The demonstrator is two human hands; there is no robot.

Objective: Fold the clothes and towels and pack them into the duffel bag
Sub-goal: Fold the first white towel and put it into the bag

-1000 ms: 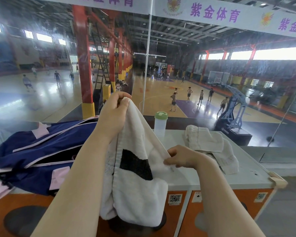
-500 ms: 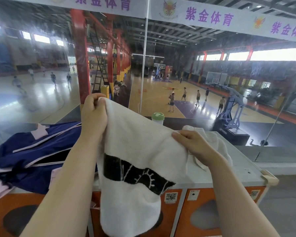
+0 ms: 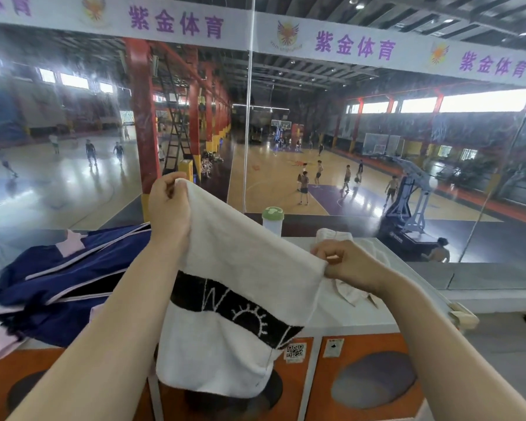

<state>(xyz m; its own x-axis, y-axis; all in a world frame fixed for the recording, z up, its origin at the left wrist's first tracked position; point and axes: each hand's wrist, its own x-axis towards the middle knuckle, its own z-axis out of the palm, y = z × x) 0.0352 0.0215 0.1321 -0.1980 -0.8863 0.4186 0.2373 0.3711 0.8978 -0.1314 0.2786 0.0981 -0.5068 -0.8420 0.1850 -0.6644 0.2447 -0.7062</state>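
I hold a white towel (image 3: pixel 240 268) with a black patterned band stretched out in the air in front of me. My left hand (image 3: pixel 169 208) pinches its upper left corner, raised high. My right hand (image 3: pixel 340 262) grips the upper right corner, lower down. The towel hangs over the front of the counter. A navy duffel bag (image 3: pixel 61 281) with pink trim lies unzipped on the counter to the left. A pale crumpled garment (image 3: pixel 349 294) lies on the counter behind and below my right hand, partly hidden.
The grey counter top (image 3: pixel 407 302) sits on orange cabinets (image 3: pixel 374 384). A bottle with a green cap (image 3: pixel 273 220) stands at the back edge. A glass wall behind overlooks a basketball hall with several players.
The towel has gone from bunched and half folded to spread wide between both hands. My right hand moved right and took the far corner; the black band now shows fully.
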